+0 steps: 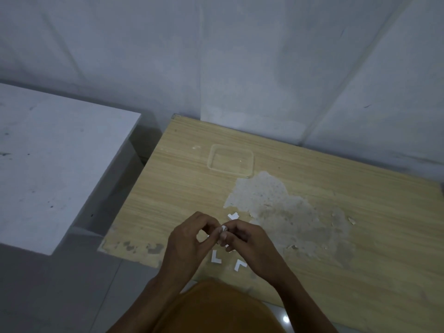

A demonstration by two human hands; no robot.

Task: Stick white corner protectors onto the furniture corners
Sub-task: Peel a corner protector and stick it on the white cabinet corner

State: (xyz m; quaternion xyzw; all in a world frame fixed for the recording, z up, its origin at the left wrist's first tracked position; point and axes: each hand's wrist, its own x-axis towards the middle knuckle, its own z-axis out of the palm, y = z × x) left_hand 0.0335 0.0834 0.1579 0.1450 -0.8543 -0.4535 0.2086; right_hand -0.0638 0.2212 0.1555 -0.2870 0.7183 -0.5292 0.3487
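Observation:
My left hand (pixel 189 241) and my right hand (pixel 247 243) meet over the near edge of a worn wooden table (pixel 182 188). Together their fingertips pinch one small white corner protector (pixel 224 228), which is mostly hidden by the fingers. Three more white L-shaped protectors lie flat on the table: one just beyond my hands (pixel 233 216), one below my left hand (pixel 215 257), one below my right hand (pixel 239 265). The table's near left corner (pixel 103 247) is chipped and bare.
A clear shallow plastic lid or tray (pixel 230 161) lies farther back on the table. A large patch of peeled veneer (pixel 276 207) spreads to the right. A white table (pixel 48 164) stands to the left across a gap. A pale wall rises behind.

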